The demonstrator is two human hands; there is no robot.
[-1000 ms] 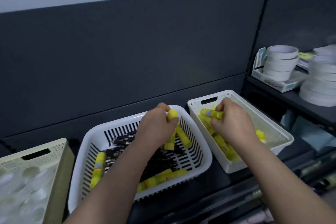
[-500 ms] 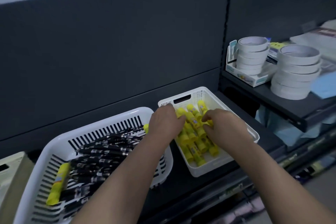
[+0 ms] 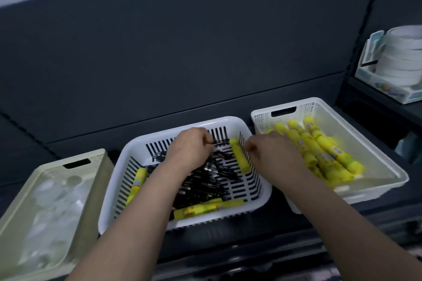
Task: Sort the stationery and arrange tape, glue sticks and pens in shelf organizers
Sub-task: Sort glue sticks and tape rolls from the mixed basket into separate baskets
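The white slotted basket [image 3: 127, 166] in the middle holds a heap of black pens [image 3: 212, 180] and three yellow glue sticks. One glue stick [image 3: 238, 158] leans on its right wall, one [image 3: 137, 186] lies at the left, and one [image 3: 205, 207] lies along the front. My left hand [image 3: 189, 149] is over the pens, fingers curled, pinching a black pen [image 3: 220, 142] near the back wall. My right hand [image 3: 274, 158] hovers above the basket's right rim, fingers loosely bent just right of the leaning glue stick, holding nothing. The white mesh basket [image 3: 376, 166] at right holds several glue sticks [image 3: 319, 150] in rows.
A cream basket [image 3: 27, 189] at the left holds pale tape rolls [image 3: 57, 191]. On a higher shelf at the right, a stack of white tape rolls [image 3: 402, 59] sits in a small box. A dark back panel rises behind the baskets.
Both hands have left the right-hand basket of glue sticks and come back over the middle basket. The view has swung left, bringing the cream basket fully back in.
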